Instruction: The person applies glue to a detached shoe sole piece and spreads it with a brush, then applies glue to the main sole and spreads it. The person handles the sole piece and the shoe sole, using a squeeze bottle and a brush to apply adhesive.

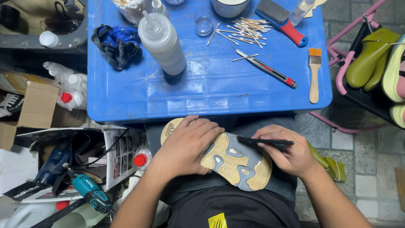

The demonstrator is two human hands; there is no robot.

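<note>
Low in the middle of the frame, a shoe point(230, 162) lies sole-up across the person's lap, its tan tread and grey patches facing the camera. The left hand point(187, 145) presses flat on the heel half, fingers together and spread over the sole, pinning it down. The right hand point(291, 154) sits at the toe end, right of centre, fingers pinched tight around a thin black tool point(263, 142) that lies level, its tip touching the sole's edge.

Above the hands, the blue plastic table point(202, 90) fills the upper centre. On it: a white squeeze bottle point(162, 42) standing just beside a crumpled blue glove point(116, 44), a small clear glass point(203, 22), a scatter of cotton swabs point(244, 30), a utility knife point(265, 67), a red-handled brush point(282, 21) and a wooden paintbrush point(314, 76) at the right edge.

Lower left, a teal cordless drill point(90, 192) rests among clutter.
</note>
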